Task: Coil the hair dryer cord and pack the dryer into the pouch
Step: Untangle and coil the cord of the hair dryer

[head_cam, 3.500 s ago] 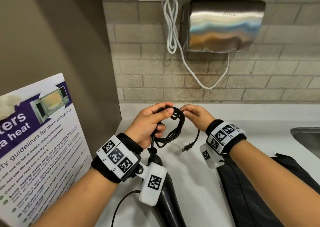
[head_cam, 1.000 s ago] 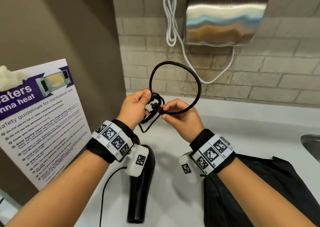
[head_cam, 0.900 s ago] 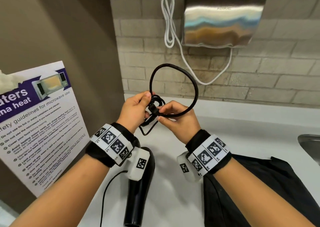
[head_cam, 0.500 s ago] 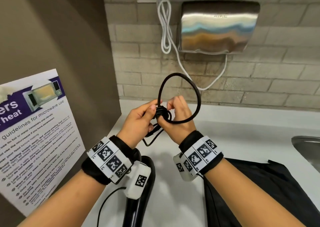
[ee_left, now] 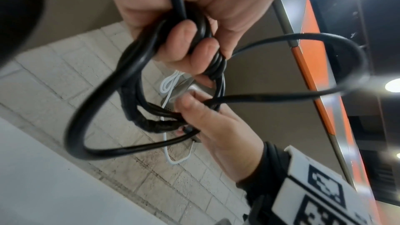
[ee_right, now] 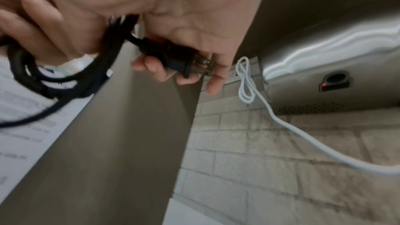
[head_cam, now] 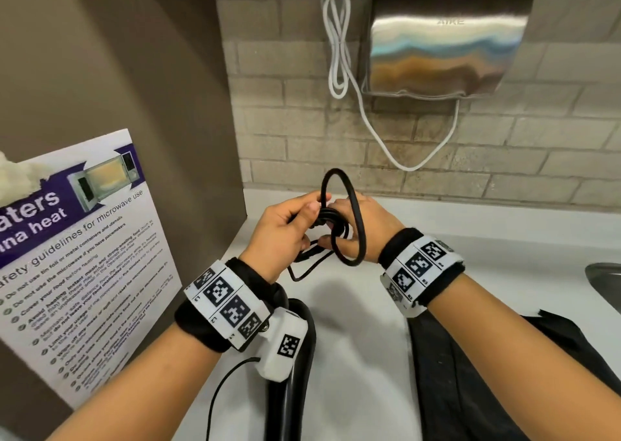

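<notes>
The black hair dryer point(head_cam: 295, 383) lies on the white counter point(head_cam: 353, 340) under my left wrist. Its black cord point(head_cam: 346, 219) is bundled in coils above the counter, with one loose loop standing up between my hands. My left hand point(head_cam: 285, 235) grips the coil bundle point(ee_left: 201, 28) with thumb and curled fingers. My right hand point(head_cam: 363, 229) pinches the plug end point(ee_right: 173, 61) and threads it through the bundle. The black pouch point(head_cam: 487, 383) lies flat on the counter at the lower right, under my right forearm.
A microwave safety poster point(head_cam: 77, 256) leans against the brown side wall at left. A steel hand dryer point(head_cam: 447, 44) with a white cable point(head_cam: 339, 47) hangs on the brick wall behind. A sink edge point(head_cam: 605, 282) shows at far right.
The big loose loop has shrunk and turned edge-on as my right hand drew the plug end round the bundle. Both hands moved slightly away from me; the dryer stays put.
</notes>
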Action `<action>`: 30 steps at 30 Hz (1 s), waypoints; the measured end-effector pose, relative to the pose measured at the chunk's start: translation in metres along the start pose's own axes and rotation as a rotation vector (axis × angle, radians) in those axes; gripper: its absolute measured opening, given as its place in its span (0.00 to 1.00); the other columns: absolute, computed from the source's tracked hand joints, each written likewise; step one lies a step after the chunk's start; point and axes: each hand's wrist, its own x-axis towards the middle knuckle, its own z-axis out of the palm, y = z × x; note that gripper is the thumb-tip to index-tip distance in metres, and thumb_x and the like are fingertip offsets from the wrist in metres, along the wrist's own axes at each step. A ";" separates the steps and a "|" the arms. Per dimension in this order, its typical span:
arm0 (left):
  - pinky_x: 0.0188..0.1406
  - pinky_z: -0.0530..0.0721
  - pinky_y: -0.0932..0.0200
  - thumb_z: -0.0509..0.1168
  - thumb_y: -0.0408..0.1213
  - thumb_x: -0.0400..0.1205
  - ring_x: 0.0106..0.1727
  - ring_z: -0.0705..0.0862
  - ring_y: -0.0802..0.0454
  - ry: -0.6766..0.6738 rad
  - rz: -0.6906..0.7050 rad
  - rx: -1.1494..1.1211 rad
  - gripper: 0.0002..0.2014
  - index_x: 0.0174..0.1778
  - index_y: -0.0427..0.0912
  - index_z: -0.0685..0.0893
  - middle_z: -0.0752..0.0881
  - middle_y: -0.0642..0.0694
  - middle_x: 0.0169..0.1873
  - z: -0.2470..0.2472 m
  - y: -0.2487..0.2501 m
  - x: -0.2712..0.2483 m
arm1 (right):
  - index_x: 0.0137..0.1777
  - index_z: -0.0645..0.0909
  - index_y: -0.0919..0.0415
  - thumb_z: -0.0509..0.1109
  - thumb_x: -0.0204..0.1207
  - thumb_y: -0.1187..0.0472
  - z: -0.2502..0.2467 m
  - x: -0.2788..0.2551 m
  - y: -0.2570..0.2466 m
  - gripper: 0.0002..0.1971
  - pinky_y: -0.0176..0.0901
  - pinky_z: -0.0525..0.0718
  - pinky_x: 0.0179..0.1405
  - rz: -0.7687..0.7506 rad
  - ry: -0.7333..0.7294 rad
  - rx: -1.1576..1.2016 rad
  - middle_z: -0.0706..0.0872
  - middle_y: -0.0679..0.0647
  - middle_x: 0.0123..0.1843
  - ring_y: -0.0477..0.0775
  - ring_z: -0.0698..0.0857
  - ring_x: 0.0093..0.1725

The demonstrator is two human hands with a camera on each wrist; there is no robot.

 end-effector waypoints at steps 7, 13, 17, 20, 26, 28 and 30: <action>0.14 0.62 0.75 0.53 0.34 0.86 0.26 0.60 0.51 -0.057 0.009 -0.030 0.13 0.57 0.54 0.79 0.70 0.42 0.32 0.006 0.007 -0.004 | 0.49 0.75 0.57 0.53 0.73 0.42 0.012 -0.032 0.035 0.20 0.47 0.69 0.47 0.111 -0.044 -0.030 0.78 0.49 0.43 0.48 0.67 0.44; 0.13 0.62 0.76 0.53 0.32 0.85 0.24 0.67 0.59 -0.027 -0.036 -0.039 0.11 0.50 0.42 0.82 0.72 0.48 0.30 0.011 0.008 -0.002 | 0.53 0.76 0.61 0.53 0.83 0.58 0.045 -0.061 0.074 0.11 0.48 0.72 0.47 0.407 -0.167 -0.058 0.84 0.61 0.49 0.63 0.78 0.51; 0.13 0.62 0.76 0.53 0.30 0.85 0.17 0.72 0.65 -0.037 -0.019 -0.032 0.13 0.41 0.45 0.80 0.76 0.59 0.21 0.011 0.007 -0.002 | 0.54 0.76 0.55 0.52 0.83 0.58 0.071 -0.084 0.085 0.11 0.48 0.75 0.54 0.552 -0.309 -0.046 0.85 0.54 0.54 0.60 0.81 0.53; 0.14 0.62 0.76 0.53 0.29 0.85 0.17 0.71 0.65 -0.062 0.001 -0.003 0.13 0.41 0.44 0.80 0.76 0.61 0.16 0.016 0.004 -0.001 | 0.54 0.75 0.48 0.51 0.81 0.62 0.084 -0.087 0.079 0.13 0.48 0.74 0.57 0.651 -0.362 0.078 0.84 0.49 0.45 0.57 0.81 0.45; 0.17 0.59 0.71 0.54 0.28 0.85 0.20 0.69 0.64 -0.066 0.028 0.005 0.14 0.40 0.45 0.82 0.79 0.60 0.20 0.022 -0.001 0.004 | 0.47 0.74 0.51 0.52 0.68 0.83 0.065 -0.066 0.043 0.24 0.26 0.76 0.38 0.476 0.001 0.657 0.77 0.48 0.33 0.51 0.77 0.37; 0.17 0.60 0.70 0.54 0.29 0.85 0.21 0.66 0.62 -0.066 0.036 0.014 0.14 0.40 0.46 0.82 0.79 0.59 0.21 0.022 -0.002 0.005 | 0.52 0.75 0.49 0.56 0.75 0.79 0.058 -0.058 0.033 0.22 0.27 0.78 0.37 0.417 0.051 0.800 0.78 0.48 0.37 0.45 0.75 0.35; 0.16 0.60 0.70 0.55 0.30 0.85 0.21 0.62 0.59 -0.071 0.044 0.022 0.14 0.40 0.47 0.83 0.79 0.58 0.21 0.023 -0.003 0.006 | 0.57 0.76 0.50 0.58 0.79 0.74 0.054 -0.052 0.026 0.17 0.25 0.78 0.36 0.380 0.104 0.831 0.80 0.44 0.39 0.37 0.76 0.32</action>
